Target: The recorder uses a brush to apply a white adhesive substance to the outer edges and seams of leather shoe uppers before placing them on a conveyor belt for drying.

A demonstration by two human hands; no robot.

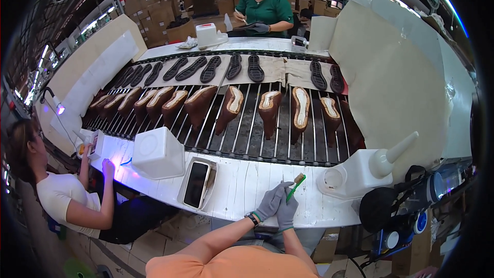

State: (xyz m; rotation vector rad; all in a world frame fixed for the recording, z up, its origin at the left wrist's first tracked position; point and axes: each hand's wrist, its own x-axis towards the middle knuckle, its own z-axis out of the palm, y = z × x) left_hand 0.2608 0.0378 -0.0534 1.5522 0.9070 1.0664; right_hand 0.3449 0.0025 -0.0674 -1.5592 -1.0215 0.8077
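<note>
One seated co-worker: at far left, in a cream top (62, 201), both forearms reaching onto the bench edge, where violet light falls.
Lamp: a small lit gooseneck lamp (60, 109) stands beyond the co-worker's head.
White container: a boxy plastic container (158, 152) sits on the near white bench (247, 190), beside a blue strip.
Phone: a dark-screened smartphone (196, 184) lies in a white tray (214, 167), just right of that container.
Shoe uppers: a row of brown uppers (231, 104) crosses the metal-rod conveyor (244, 134), undersides up, whitish along their middles.
Outsoles: dark treaded outsoles (234, 67) lie on pale cloth behind the uppers.
Far co-worker: a person in a green top (265, 10) faces this way across the conveyor, handling a dark flat piece.
Left hand: grey-gloved (270, 203), black watch (251, 220) at the wrist, fingers against the right hand; whether it also grips the handle, I cannot tell.
Right hand: grey-gloved (287, 212), closed on the green-handled brush.
Green-handled brush: tilted up and rightward (296, 188) above the bench's near side, tan bristles uppermost.
Squeeze bottle: white, cone-nozzled (382, 163), tilted against a white container at right.
</note>
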